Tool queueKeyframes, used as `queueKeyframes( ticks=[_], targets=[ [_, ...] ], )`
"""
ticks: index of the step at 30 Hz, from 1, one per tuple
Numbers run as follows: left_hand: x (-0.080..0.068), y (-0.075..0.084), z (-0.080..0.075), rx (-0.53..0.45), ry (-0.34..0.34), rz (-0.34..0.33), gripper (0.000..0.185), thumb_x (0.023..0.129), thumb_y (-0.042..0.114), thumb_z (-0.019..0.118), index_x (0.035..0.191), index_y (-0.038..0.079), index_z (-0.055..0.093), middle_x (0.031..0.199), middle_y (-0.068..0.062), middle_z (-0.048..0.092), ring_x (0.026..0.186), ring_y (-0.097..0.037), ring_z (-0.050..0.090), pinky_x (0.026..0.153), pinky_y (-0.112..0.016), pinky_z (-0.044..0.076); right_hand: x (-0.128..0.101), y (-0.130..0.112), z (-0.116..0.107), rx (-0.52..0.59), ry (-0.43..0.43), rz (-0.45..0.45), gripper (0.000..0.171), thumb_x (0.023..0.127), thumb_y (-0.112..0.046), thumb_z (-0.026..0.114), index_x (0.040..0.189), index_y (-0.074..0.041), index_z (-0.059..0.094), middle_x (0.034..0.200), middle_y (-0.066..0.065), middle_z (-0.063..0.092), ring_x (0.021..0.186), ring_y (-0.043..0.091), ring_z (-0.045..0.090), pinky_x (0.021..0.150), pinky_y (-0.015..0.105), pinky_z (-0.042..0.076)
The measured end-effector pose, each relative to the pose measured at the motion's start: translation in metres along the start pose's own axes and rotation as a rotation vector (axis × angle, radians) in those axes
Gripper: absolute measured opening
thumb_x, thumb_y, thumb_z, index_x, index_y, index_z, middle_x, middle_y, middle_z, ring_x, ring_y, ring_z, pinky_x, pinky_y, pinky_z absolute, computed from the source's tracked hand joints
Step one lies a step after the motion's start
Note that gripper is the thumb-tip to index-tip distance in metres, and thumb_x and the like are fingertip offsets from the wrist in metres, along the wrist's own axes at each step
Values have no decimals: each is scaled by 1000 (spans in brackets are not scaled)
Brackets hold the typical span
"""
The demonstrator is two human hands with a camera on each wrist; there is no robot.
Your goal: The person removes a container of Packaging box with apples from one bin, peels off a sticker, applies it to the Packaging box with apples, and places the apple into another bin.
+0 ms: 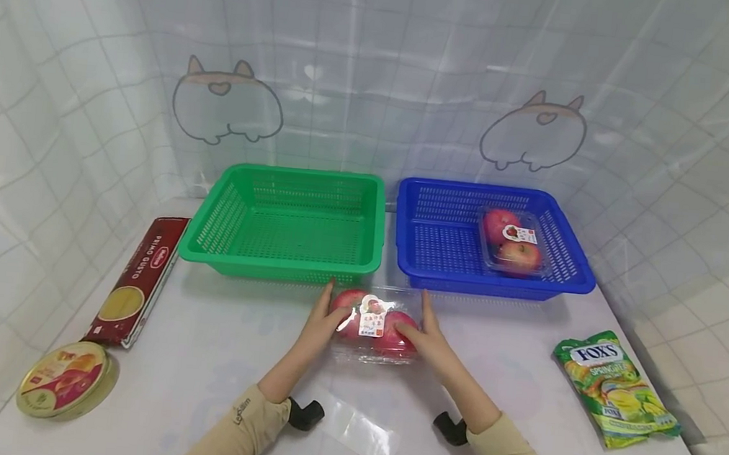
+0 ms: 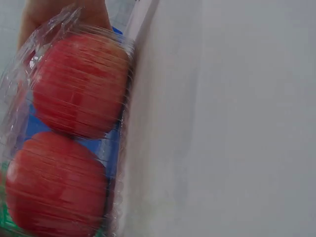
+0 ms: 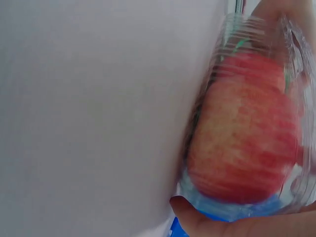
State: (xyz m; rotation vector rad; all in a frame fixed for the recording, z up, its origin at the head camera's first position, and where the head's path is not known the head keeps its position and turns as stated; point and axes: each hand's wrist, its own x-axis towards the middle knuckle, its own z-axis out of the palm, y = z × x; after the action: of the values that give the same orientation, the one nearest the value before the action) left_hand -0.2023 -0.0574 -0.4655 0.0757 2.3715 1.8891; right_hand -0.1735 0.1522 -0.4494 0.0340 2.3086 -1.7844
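Observation:
Both hands grip a clear plastic box of apples from its two ends, in front of the baskets in the head view. The left hand holds its left end, thumb over the lid. At the other end is the right hand, its thumb also on top. Two red apples show through the ribbed plastic in the left wrist view. A white label with red print lies on the lid. In the right wrist view an apple fills the box, and a fingertip curls at its edge.
A green basket stands at the back left. Beside it, a blue basket holds another apple box. To the left lie a red pasta box and a round tin; a green candy bag lies right.

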Motion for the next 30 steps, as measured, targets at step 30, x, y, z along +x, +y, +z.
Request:
queueKeyframes(
  ticks=[30],
  targets=[
    [-42,64,-25,-405,-228,-173,71,86,32,45,146,18,11,149,-18,4,124,-51,30,89,-53,43,-20,-49,-63,53,-164,-92,81,88,-22,58,150,-26,5,153,16,5,137,44,7,105,61,18]
  ],
)
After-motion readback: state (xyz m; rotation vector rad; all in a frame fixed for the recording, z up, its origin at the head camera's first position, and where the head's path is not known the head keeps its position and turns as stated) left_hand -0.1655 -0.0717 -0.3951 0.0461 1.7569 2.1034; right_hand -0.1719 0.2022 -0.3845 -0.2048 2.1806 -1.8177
